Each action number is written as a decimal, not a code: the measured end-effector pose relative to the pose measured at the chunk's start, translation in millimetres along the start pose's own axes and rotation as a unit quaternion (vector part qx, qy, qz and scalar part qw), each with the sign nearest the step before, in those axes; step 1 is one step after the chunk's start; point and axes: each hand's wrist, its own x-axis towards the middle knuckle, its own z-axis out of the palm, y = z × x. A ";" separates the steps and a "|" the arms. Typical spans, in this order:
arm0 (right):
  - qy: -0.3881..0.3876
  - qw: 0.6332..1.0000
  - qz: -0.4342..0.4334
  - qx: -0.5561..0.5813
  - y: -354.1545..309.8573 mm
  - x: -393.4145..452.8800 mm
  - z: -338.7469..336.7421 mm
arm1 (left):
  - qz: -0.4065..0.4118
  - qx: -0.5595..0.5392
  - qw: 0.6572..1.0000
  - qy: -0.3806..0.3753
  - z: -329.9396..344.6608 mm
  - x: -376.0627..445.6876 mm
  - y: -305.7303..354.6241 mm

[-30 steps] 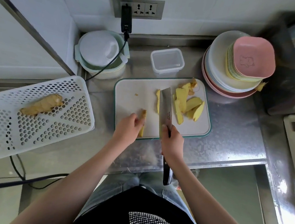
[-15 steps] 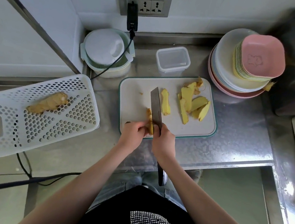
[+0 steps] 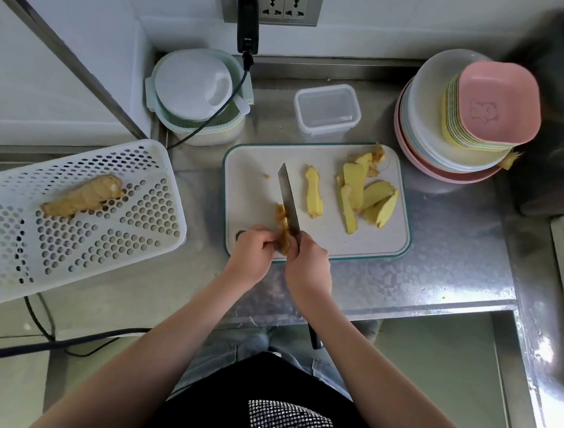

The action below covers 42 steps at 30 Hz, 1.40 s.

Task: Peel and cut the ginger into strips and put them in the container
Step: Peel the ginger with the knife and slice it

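On the white cutting board (image 3: 253, 180), my left hand (image 3: 255, 250) grips a brownish piece of ginger (image 3: 282, 229) at the board's near edge. My right hand (image 3: 308, 267) holds the knife (image 3: 288, 199), whose blade lies against the right side of that piece. One peeled yellow slice (image 3: 313, 192) rests alone mid-board, and several more slices (image 3: 365, 195) are piled to its right. A clear, empty plastic container (image 3: 327, 110) stands just behind the board. An unpeeled ginger root (image 3: 81, 196) lies in the white perforated basket (image 3: 65, 256) at the left.
A lidded white and green tub (image 3: 195, 97) sits at the back left, with a black cable (image 3: 210, 122) running from the wall socket across it. Stacked plates and pink bowls (image 3: 466, 117) stand at the back right. The steel counter's edge (image 3: 401, 313) runs in front of me.
The knife moved left from the slice pile to the ginger piece in my left hand. My hands came together at the board's near edge. One slice now lies apart from the blade.
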 end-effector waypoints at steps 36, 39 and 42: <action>-0.037 0.992 -0.067 -0.100 10.5 22.5 -14.8 | -0.063 0.207 0.972 0.094 -5.4 46.1 36.3; -0.051 0.988 -0.079 -0.122 12.8 27.0 -22.8 | -0.063 0.339 0.938 0.025 5.9 21.8 14.9; -0.049 0.985 -0.085 -0.144 14.7 26.5 -20.9 | -0.067 0.388 0.919 0.002 14.4 18.3 8.4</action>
